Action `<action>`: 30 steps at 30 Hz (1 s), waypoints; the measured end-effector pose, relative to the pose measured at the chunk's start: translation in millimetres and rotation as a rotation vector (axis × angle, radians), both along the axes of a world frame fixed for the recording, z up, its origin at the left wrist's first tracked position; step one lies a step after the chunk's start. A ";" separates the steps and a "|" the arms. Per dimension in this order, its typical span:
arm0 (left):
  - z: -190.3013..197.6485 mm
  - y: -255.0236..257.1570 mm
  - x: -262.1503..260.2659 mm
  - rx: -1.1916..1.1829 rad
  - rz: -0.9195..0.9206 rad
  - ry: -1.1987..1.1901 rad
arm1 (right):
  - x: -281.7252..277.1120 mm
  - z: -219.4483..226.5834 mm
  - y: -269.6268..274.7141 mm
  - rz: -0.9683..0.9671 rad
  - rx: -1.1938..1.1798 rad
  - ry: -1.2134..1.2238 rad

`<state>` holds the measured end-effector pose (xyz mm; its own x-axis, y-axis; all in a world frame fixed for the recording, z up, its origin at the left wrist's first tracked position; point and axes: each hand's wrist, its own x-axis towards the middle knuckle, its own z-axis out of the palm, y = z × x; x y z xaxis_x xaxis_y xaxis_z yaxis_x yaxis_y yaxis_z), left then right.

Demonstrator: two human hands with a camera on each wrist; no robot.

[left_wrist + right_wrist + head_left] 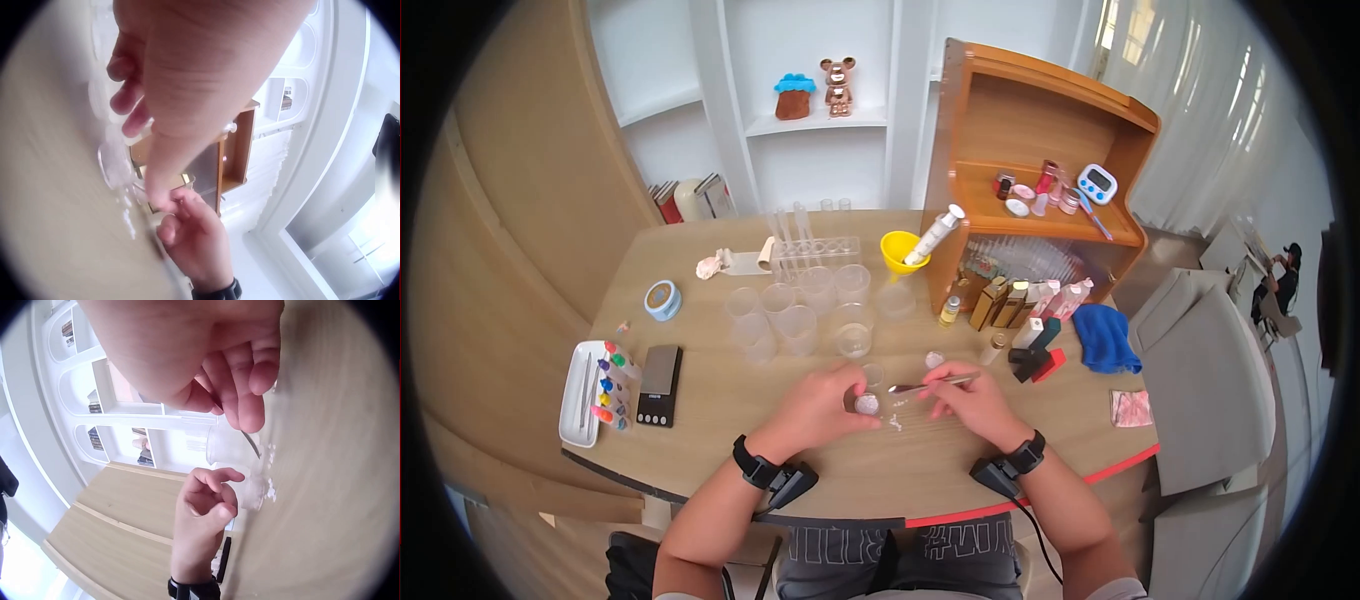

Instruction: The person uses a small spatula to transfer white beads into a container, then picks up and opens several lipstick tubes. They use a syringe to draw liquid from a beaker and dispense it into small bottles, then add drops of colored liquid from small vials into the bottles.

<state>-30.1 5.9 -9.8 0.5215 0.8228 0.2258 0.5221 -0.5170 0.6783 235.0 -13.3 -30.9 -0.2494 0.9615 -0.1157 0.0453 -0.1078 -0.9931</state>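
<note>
My left hand (825,402) curves its thumb and forefinger round a small clear cup (867,404) with white bits in it, standing on the table. The same cup (114,166) shows beyond the fingers in the left wrist view. Between thumb and fingers, my right hand (972,400) pinches a slim metal spatula (910,388), its tip pointing left towards the cup. In the right wrist view the spatula's thin end (252,446) slants down over the table. Loose white bits (896,422) lie between the hands. Another small clear dish (872,375) sits just behind the cup.
Clear beakers (798,325) and a test tube rack (825,247) stand behind the hands. A black scale (660,385) and a white tray (578,425) are on the left. Small boxes (1000,305), a blue cloth (1106,338) and a wooden cabinet (1040,120) occupy the right.
</note>
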 end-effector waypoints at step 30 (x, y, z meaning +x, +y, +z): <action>-2.3 4.4 -9.8 -0.115 -0.116 -0.011 | 3.2 1.0 1.9 -0.197 -0.013 -0.033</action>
<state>-39.9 10.3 -12.1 0.6125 0.7779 0.1404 0.4554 -0.4924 0.7418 238.2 -11.4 -30.0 -0.0525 0.9897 -0.1335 0.0541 -0.1307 -0.9899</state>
